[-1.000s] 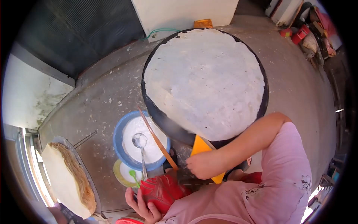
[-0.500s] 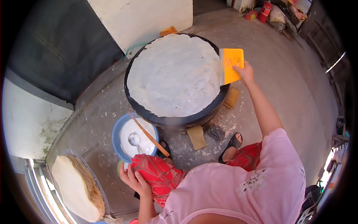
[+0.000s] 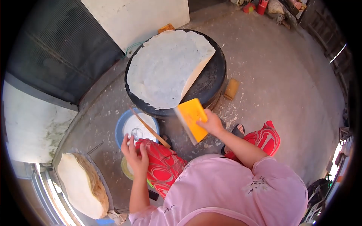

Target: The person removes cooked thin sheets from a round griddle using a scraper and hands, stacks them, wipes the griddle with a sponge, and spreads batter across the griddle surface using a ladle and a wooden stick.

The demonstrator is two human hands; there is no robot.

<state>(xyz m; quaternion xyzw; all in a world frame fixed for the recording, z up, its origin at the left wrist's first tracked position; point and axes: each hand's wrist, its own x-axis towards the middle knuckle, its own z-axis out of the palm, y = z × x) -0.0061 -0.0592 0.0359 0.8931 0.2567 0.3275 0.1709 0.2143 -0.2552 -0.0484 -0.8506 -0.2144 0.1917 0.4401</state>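
Note:
My right hand [image 3: 212, 123] grips a yellow scraper [image 3: 193, 116] with a pale straight blade, held just off the near rim of a round black griddle [image 3: 215, 81]. On the griddle lies a large thin white pancake [image 3: 166, 67]; its right edge is turned up and over, baring dark surface there. My left hand [image 3: 136, 156] is raised by my left knee with its fingers apart and nothing in them. Beside it stands a blue basin [image 3: 120, 130] of white batter [image 3: 132, 123], with a ladle [image 3: 136, 132] in it and a long wooden stick [image 3: 149, 128] lying across.
A stack of pale flat pancakes [image 3: 81, 184] lies on a board at lower left. A yellow-brown block [image 3: 231, 89] rests on the floor right of the griddle. A white wall [image 3: 139, 20] and a dark screen door [image 3: 64, 49] stand behind and to the left.
The scraper in my right hand has swung from the griddle's right side to its near edge. The pancake's right edge has come loose and folded inward. My left hand has lifted slightly.

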